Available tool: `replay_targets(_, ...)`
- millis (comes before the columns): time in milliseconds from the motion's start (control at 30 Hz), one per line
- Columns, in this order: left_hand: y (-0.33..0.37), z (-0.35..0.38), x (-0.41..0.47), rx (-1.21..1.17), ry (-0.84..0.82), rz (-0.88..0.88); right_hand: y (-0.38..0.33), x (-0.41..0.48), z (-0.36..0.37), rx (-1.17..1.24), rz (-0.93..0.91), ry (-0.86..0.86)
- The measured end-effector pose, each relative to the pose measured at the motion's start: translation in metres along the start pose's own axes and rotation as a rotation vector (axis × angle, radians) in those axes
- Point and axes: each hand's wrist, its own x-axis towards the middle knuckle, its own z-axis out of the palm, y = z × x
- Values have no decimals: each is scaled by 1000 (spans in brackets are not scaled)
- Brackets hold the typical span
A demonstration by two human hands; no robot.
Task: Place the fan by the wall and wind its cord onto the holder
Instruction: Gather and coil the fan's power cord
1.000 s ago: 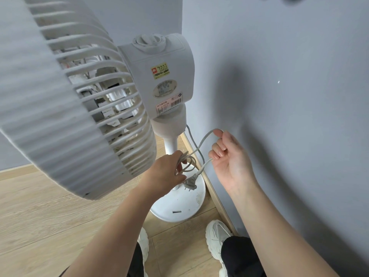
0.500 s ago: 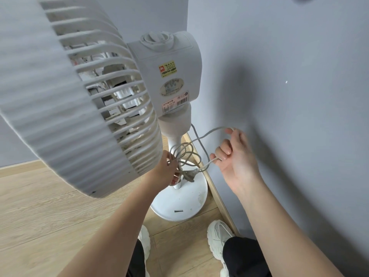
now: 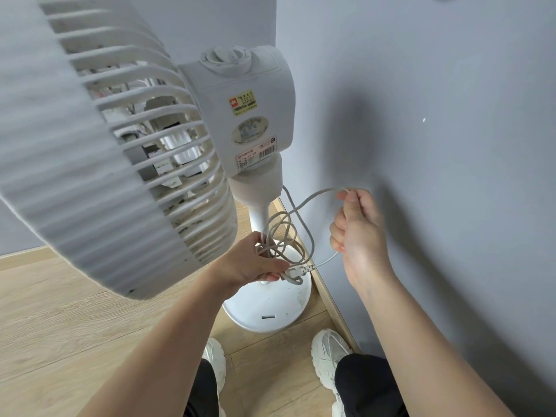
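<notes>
White plastic fan [image 3: 240,115] stands on its round base [image 3: 270,305] on the wooden floor [image 3: 60,311], just beside the grey wall [image 3: 421,145], with your shoes [image 3: 328,347] close behind it. Your left hand [image 3: 249,263] has its grip closed around a bundle of loops of the grey cord [image 3: 282,233] next to the fan's pole [image 3: 260,215], low down near the base; the plug [image 3: 296,273] lies just past your fingertips. Your right hand [image 3: 358,227] is raised nearer the wall, thumb and forefinger pinched on a single strand, which arcs from there down to the coils in your left hand. Whether any cord sits on a holder cannot be told, as your left hand covers that spot.
</notes>
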Motion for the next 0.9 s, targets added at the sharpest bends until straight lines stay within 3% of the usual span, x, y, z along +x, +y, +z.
replay_targets(167, -4, 0, -1, 469, 105, 127, -1, 0, -1, 23, -47, -18)
replay_targets(233, -5, -2, -1, 539, 166, 154, -1, 2, -4, -45, -29, -45)
replay_targets(433, 7, -1, -6, 275, 242, 127, -2, 11, -18, -320, 33, -107)
replay_targets(700, 14, 3, -9, 151, 190, 94, -6, 10, -29, -579, 61, -157)
replay_targets(900, 18, 1, -8, 7, 256, 65, -1, 10, -34, -781, 72, -228)
